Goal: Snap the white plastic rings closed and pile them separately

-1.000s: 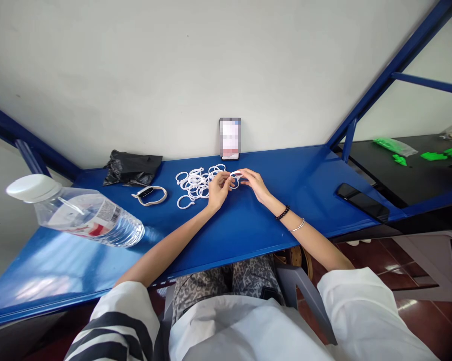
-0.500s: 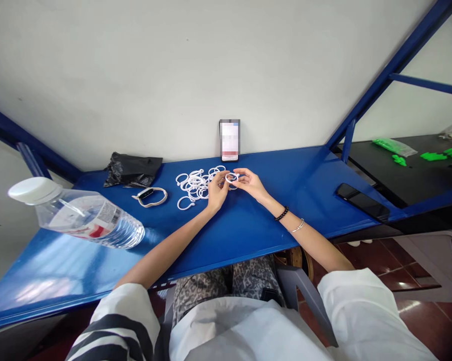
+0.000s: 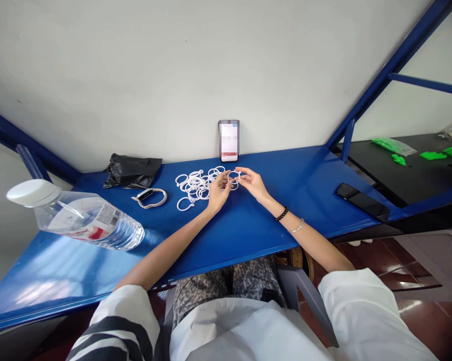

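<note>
A white plastic ring (image 3: 234, 171), like a curtain ring, is held up between my two hands above the blue table (image 3: 248, 225). The fingertips of my left hand (image 3: 219, 192) grip its left side. On the opposite side, the thumb and fingers of my right hand (image 3: 253, 183) pinch the ring by its small knobbed part. Close by my left hand lies a loose pile of similar white rings (image 3: 196, 185), partly covered by that hand. Another ring rests on the table below the held one and shows only in part.
A phone (image 3: 229, 143) leans on the wall. At left are a water bottle (image 3: 94, 220), a wristwatch (image 3: 151, 197) and a black plastic bag (image 3: 132, 170). A dark phone (image 3: 362, 201) lies at the right edge. Green pieces (image 3: 433, 156) lie on a neighbouring black table.
The held ring has turned a little and shows rounder between my fingers. My hands have barely shifted, and the pile looks the same.
</note>
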The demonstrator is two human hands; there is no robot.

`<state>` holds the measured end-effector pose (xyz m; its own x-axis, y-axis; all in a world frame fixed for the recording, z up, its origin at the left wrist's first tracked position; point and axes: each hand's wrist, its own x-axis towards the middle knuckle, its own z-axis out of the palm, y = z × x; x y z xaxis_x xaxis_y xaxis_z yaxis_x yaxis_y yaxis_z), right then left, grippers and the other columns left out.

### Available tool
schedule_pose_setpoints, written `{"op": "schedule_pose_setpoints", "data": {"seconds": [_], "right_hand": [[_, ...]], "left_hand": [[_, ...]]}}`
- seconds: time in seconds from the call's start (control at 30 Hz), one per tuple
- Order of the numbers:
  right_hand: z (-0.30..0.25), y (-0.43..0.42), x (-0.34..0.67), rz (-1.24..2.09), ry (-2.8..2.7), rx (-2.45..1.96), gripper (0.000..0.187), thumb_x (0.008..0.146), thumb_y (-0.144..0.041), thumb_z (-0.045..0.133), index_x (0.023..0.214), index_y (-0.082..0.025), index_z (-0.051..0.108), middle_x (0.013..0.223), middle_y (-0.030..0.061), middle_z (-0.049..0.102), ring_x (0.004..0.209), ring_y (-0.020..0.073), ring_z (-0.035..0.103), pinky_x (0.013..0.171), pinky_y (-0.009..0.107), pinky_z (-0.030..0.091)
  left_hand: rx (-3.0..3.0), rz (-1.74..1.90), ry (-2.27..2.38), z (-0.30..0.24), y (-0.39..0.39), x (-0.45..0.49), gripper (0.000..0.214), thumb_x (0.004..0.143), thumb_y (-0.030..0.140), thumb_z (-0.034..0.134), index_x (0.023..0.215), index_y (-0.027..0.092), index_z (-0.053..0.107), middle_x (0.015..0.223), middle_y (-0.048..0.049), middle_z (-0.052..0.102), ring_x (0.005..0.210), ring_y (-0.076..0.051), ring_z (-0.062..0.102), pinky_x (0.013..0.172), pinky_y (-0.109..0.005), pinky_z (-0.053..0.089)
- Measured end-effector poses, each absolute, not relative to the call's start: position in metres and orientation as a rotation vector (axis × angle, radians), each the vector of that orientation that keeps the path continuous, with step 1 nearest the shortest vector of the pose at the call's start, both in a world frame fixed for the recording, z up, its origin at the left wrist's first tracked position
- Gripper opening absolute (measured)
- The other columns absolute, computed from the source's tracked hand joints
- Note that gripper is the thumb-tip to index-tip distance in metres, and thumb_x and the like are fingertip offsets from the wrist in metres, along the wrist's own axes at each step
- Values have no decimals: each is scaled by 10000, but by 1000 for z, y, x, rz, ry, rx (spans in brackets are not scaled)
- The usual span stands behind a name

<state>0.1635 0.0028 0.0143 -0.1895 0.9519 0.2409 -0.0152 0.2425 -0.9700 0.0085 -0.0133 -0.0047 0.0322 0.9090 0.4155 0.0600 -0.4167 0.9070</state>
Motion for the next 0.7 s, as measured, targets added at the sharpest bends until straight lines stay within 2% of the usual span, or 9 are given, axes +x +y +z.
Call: {"op": "schedule_pose_setpoints", "data": {"seconds": [0.13, 0.3, 0.47, 0.7], "right_hand": [[14, 5, 163, 1096, -1393, -964, 378, 792, -500, 657, 1040, -216, 695, 1144, 85, 702, 944, 216, 693, 941, 406, 526], [14, 5, 163, 1099, -1321, -975, 387, 759, -544, 683, 948, -207, 709, 978, 72, 735, 929, 215, 684, 904, 384, 542], [12, 7, 165, 1176, -1244, -975, 363, 735, -505, 715, 937, -203, 709, 973, 76, 732, 958, 215, 682, 927, 382, 527], [11, 10, 167, 1193, -1197, -992, 401, 710, -514, 727, 951, -194, 717, 994, 86, 734, 970, 227, 683, 921, 384, 527]], "left_hand": [[1584, 1477, 1010, -6, -12, 9, 379, 869, 443, 604, 1163, 204, 590, 900, -61, 655, 758, -155, 667, 628, -258, 559], [1569, 1475, 999, -6, -12, 9, 385, 861, 452, 611, 1153, 201, 583, 869, -46, 638, 731, -143, 657, 631, -259, 567], [1559, 1457, 980, -4, -14, 10, 382, 843, 430, 640, 1142, 196, 603, 871, -45, 651, 689, -132, 655, 653, -274, 582], [1636, 1426, 967, -6, -14, 12, 393, 829, 359, 645, 1177, 184, 597, 876, -39, 665, 735, -135, 655, 735, -302, 585]]}}
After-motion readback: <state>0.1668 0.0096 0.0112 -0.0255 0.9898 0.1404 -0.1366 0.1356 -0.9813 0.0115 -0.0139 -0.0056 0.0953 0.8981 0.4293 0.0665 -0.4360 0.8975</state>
